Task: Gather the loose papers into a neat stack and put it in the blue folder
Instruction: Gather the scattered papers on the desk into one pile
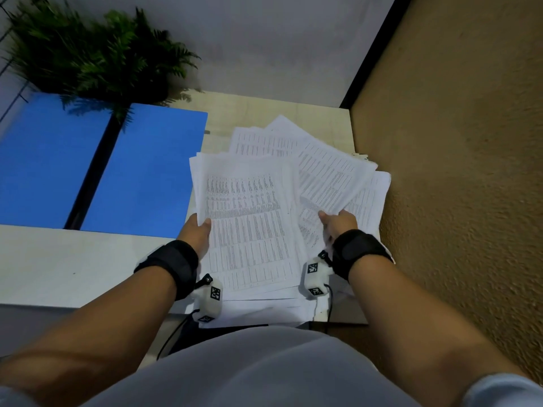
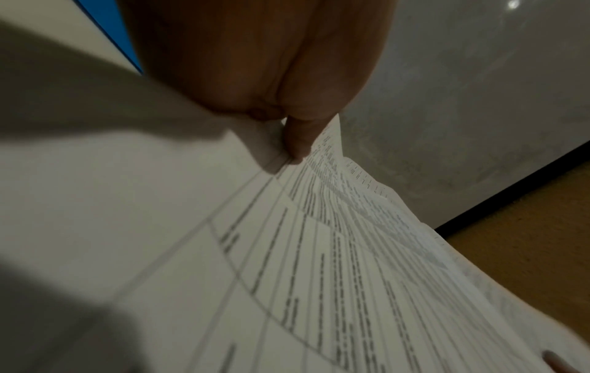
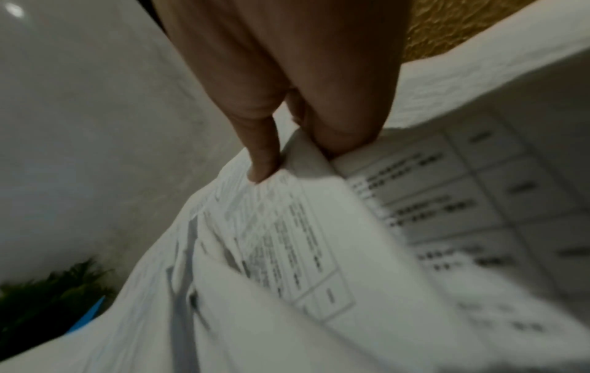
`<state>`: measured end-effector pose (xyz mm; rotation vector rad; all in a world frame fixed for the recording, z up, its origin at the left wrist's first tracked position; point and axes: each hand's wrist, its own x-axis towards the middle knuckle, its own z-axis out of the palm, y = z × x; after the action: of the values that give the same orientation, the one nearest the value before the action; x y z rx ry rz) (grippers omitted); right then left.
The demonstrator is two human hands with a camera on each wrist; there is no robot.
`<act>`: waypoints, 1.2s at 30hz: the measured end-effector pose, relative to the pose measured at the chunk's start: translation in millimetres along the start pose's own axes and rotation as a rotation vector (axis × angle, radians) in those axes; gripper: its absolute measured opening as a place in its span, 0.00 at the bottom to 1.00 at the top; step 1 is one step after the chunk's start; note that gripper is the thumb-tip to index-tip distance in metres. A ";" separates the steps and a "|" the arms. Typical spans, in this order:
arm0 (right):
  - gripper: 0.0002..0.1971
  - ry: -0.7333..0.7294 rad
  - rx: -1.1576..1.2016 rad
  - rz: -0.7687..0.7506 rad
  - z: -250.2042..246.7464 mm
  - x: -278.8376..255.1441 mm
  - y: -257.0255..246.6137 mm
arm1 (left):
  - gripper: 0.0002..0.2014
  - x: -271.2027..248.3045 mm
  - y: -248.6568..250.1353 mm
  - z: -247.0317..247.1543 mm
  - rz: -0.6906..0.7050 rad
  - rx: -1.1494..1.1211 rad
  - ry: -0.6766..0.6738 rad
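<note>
Both forearms reach in over the near edge of the table (image 1: 58, 268). Blue folder (image 1: 147, 171) lies open at the far left corner, nothing in it. Loose papers (image 1: 332, 171) fanned across the right side – not squared yet. Left hand (image 1: 197, 230) pinches the nearer bundle's left edge; right hand (image 1: 338, 223) grips skewed sheets. Gathering underway – stacking and filing remain.

papers (image 1: 252, 218) – printed, fanned, untidy, on desk | blue folder (image 1: 97, 168) – open flat, left of them
</note>
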<state>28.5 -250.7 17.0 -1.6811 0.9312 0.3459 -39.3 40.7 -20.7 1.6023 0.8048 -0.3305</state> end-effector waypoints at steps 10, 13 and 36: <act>0.11 -0.015 -0.471 -0.164 -59.5 2.5 14.9 | 0.37 -11.1 8.5 -8.1 -0.035 0.055 -0.025; 0.15 -0.190 -0.368 -0.135 -45.2 -6.6 28.9 | 0.31 -20.3 14.9 -2.2 -0.029 0.095 -0.097; 0.11 0.042 0.007 -0.637 -58.0 -108.8 -68.4 | 0.31 -21.6 18.7 7.1 -0.040 0.080 -0.056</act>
<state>-5.3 -256.2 153.7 -1.8809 0.3844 -0.1223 -40.8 27.2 5.4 1.6458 0.7907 -0.4392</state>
